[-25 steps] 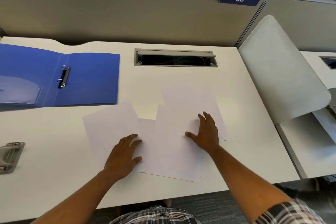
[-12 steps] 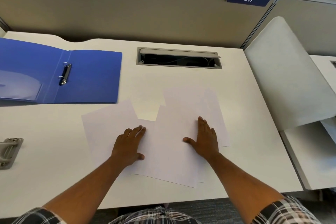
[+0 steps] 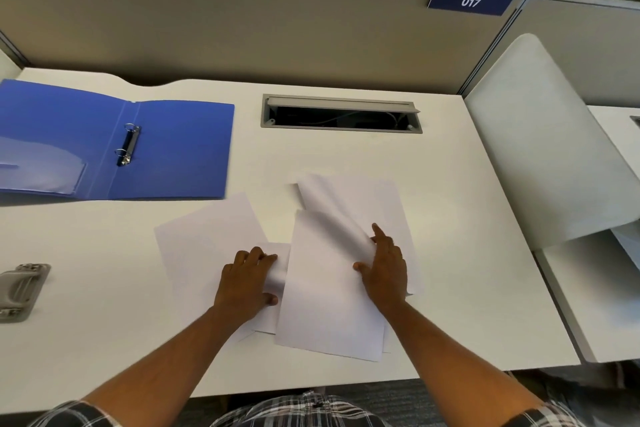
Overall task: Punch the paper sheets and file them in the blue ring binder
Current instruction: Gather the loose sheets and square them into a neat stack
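Observation:
Several white paper sheets (image 3: pixel 329 288) lie loosely overlapped on the white desk (image 3: pixel 104 322) in front of me. My left hand (image 3: pixel 247 282) rests flat on the left sheets, fingers curled over an edge. My right hand (image 3: pixel 386 267) grips the far sheet, whose top part bows up off the desk. The blue ring binder (image 3: pixel 173 149) lies open at the far left, its two metal rings (image 3: pixel 128 144) standing up on the spine. A grey hole punch (image 3: pixel 19 291) sits at the desk's left edge, partly cut off.
A grey cable slot (image 3: pixel 341 113) is set into the desk behind the papers. A white chair (image 3: pixel 540 149) stands close on the right. A grey partition wall (image 3: pixel 242 21) runs along the back with a blue 017 sign (image 3: pixel 470 3).
My right hand has closed on the far sheet and lifted it so that it bows upward. My left hand has slid a little right onto the sheet edges.

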